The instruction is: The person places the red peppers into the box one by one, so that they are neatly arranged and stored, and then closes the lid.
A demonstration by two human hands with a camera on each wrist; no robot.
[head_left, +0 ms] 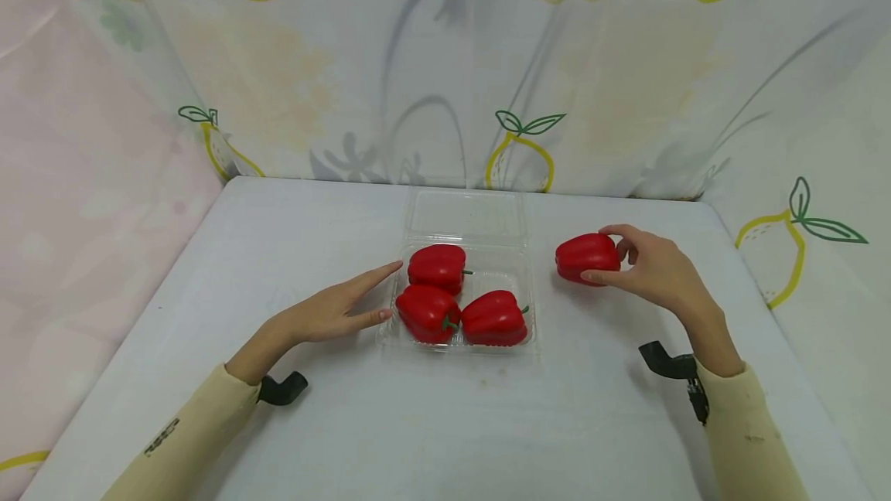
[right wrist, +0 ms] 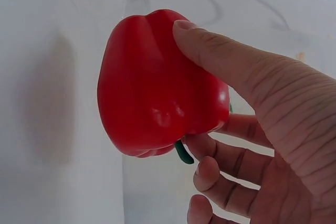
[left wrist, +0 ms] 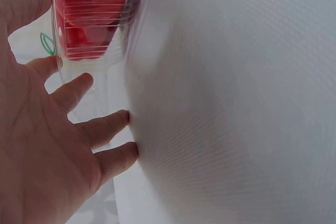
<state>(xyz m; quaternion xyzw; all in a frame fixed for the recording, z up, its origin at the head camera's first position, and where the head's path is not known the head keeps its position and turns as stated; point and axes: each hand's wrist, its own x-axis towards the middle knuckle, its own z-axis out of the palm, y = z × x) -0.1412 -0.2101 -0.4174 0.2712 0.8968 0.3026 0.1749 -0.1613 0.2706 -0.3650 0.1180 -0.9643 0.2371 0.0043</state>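
- A glossy red bell-pepper shape with a green stem (head_left: 585, 257) is at centre right of the head frame, right of the plastic box; its stem is hidden there behind the hand, but shows at lower centre in the right wrist frame, where its shadow lies apart from it at left
- The right hand (head_left: 654, 265) pinches this pepper, thumb on one side and fingers curled against the other; the fingertips behind the pepper are partly hidden
- A clear, hinged plastic box (head_left: 497, 277) sits open at the centre of the head frame, its transparent lid (head_left: 466, 215) laid back toward the top, edges faint and hard to make out
- Three more glossy red peppers with green stems lie in it: one at upper left (head_left: 436, 265), one at lower left (head_left: 426, 314), one at lower right (head_left: 494, 318)
- The left hand (head_left: 327, 315) has its fingers straight and spread, thumb and forefinger tips at the box's left wall; whether they press cannot be told
- In the left wrist frame the box is cut off at the top, ridged plastic blurring the red inside
- Cream sleeves (head_left: 188, 439), cut off by the bottom edge, carry black wrist mounts (head_left: 281, 389)
- A white-covered table (head_left: 348, 424) fills the lower head frame, lemon-printed cloth (head_left: 612, 60) the top, its lettering cut off at upper left
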